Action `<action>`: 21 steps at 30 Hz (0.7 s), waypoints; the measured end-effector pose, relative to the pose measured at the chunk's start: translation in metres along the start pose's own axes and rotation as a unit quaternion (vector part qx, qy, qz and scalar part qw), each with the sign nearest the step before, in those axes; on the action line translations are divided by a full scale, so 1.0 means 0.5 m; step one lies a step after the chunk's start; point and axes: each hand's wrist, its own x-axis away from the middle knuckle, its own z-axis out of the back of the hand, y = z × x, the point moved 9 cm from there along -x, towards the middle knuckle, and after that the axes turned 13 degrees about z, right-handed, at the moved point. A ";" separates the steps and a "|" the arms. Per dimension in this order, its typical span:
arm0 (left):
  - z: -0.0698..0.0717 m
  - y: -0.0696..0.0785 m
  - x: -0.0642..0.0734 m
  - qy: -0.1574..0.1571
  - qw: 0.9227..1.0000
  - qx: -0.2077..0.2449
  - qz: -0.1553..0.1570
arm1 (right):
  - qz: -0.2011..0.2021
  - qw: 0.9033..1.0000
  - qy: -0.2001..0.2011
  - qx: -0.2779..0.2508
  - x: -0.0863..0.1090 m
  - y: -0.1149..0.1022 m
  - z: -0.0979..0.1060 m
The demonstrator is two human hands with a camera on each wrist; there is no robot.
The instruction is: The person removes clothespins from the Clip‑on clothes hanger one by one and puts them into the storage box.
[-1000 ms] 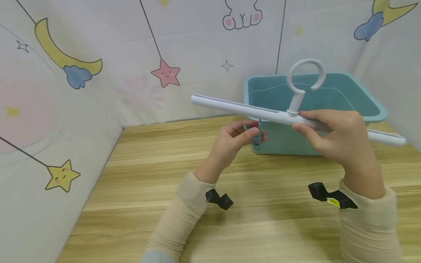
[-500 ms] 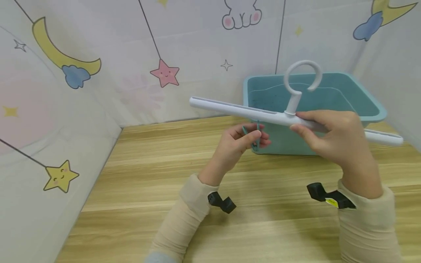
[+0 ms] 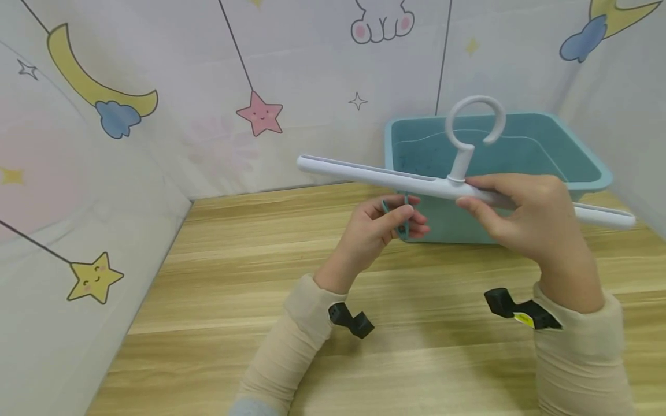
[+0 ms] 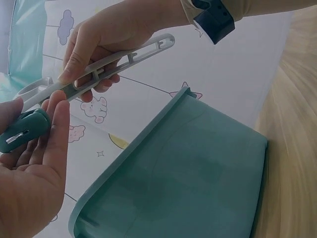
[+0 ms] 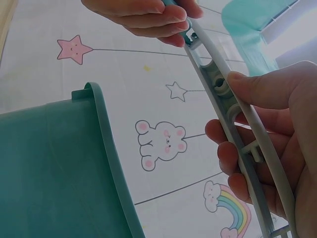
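In the head view, a folding clothes hanger, white with a round hook, is held nearly level above the table. My right hand grips its bar just right of the hook, thumb in front. Lower down, beside the hanger's bar, my left hand pinches a small teal clothespin between thumb and fingers. A bit of metal shows on the clothespin in the left wrist view. Struts and notches line the hanger's hollow underside in the right wrist view, and the clothespin meets or overlaps its end there.
Behind the hands stands a teal plastic bin at the back right of the wooden table. A cloth backdrop printed with stars and moons closes off the back and sides.
The hanger and right hand have drifted slightly left. My left hand has moved slightly right and up, and the clothespin has turned so that it shows more edge-on.
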 end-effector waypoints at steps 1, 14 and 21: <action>0.000 0.000 0.000 0.001 1.000 -0.001 0.001 | 0.000 1.000 0.000 0.000 0.000 0.000 0.000; 0.009 -0.005 0.003 -0.013 1.000 0.016 0.008 | 0.002 1.000 -0.005 -0.002 -0.001 -0.001 0.000; 0.008 -0.001 0.002 -0.022 0.999 0.032 0.002 | 0.003 1.000 -0.004 -0.004 -0.001 -0.002 0.001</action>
